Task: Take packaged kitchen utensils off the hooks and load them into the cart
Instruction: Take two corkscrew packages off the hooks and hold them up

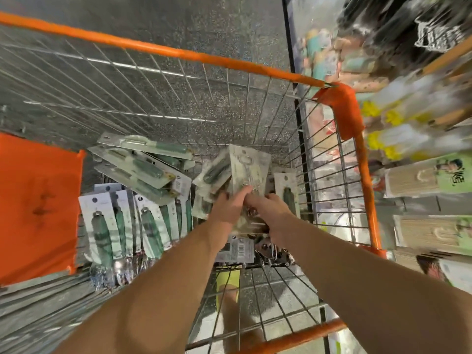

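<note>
Both hands, left hand (231, 204) and right hand (273, 209), gripping a bundle of packaged utensils (249, 169), fingers (245, 191) curled round its lower end, steadying it above the cart (367, 175) floor

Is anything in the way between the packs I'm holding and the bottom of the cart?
Nothing blocks them. Both hands, left and right, hold the packs already inside the cart, just above other packs lying there.

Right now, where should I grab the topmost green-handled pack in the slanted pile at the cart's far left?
Probably pinch the topmost pack by its bare card end with the hang hole, upper left, coming from above. That end juts free of the slanted pile; the blister bulges elsewhere.
</note>
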The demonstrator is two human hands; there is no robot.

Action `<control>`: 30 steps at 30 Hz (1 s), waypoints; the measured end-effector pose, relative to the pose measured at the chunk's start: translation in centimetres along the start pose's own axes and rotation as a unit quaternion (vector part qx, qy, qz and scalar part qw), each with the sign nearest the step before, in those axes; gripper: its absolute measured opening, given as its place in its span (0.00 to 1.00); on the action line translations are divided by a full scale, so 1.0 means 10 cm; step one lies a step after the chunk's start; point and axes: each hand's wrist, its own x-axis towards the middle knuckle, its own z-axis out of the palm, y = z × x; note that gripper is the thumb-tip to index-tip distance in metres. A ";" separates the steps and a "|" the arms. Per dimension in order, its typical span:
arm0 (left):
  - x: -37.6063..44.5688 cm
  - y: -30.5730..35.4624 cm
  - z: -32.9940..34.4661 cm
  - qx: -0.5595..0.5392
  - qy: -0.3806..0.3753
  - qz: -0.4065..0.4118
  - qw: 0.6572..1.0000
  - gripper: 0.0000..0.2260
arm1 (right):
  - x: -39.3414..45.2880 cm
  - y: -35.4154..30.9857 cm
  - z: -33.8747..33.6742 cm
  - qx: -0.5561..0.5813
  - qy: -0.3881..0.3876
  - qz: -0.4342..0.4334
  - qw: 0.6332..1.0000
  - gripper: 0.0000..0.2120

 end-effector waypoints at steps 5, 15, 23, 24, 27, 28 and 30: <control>0.32 -0.30 -0.07 -0.077 0.009 -0.011 0.997 0.63 | 0.07 0.03 0.06 -0.062 0.010 -0.017 0.998 0.33; -0.26 -0.07 -0.14 -0.043 -0.044 0.041 0.997 0.26 | -0.13 0.01 0.11 -0.025 -0.026 -0.044 0.998 0.51; -0.87 0.16 -0.42 0.011 -0.092 0.157 0.983 0.35 | -0.90 -0.15 0.21 0.115 -0.033 -0.120 0.986 0.47; -0.90 0.21 -0.42 0.003 -0.085 0.131 0.988 0.39 | -1.07 -0.16 0.22 0.121 -0.029 -0.135 0.983 0.46; -1.29 0.44 -0.41 0.028 -0.099 0.141 0.985 0.35 | -1.57 -0.19 0.23 0.179 0.000 -0.216 0.960 0.26; -1.52 0.52 -0.43 0.037 -0.106 0.159 0.981 0.28 | -1.75 -0.20 0.22 0.194 0.012 -0.244 0.950 0.22; -1.88 0.67 -0.43 0.046 -0.134 0.201 0.969 0.16 | -2.12 -0.22 0.17 0.232 0.030 -0.285 0.930 0.21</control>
